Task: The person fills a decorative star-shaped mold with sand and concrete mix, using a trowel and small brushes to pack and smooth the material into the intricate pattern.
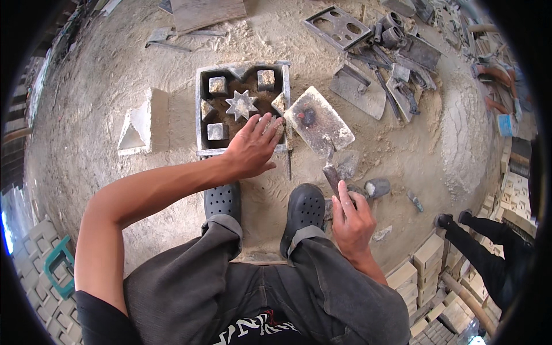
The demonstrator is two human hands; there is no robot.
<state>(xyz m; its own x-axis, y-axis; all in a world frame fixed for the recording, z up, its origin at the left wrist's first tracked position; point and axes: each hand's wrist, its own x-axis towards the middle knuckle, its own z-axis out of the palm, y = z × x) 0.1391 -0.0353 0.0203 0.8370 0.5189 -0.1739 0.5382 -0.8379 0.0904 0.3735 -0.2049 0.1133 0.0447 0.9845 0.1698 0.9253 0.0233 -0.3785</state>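
Observation:
A square metal mould lies on the sandy ground in front of my shoes. Inside it stand a star-shaped block in the middle and several square and pointed blocks around it, with brownish material between them. My left hand reaches across the mould's near right part, palm down, fingers stretched out; what lies under the palm is hidden. My right hand grips the handle of a flat rectangular trowel. Its blade, dusted with pale powder and dark at the centre, reaches to the mould's right side.
A pale cast block stands left of the mould. Metal plates, a holed plate and loose tools are heaped at far right. A pale powder pile lies at right. Another person's legs stand near stacked blocks.

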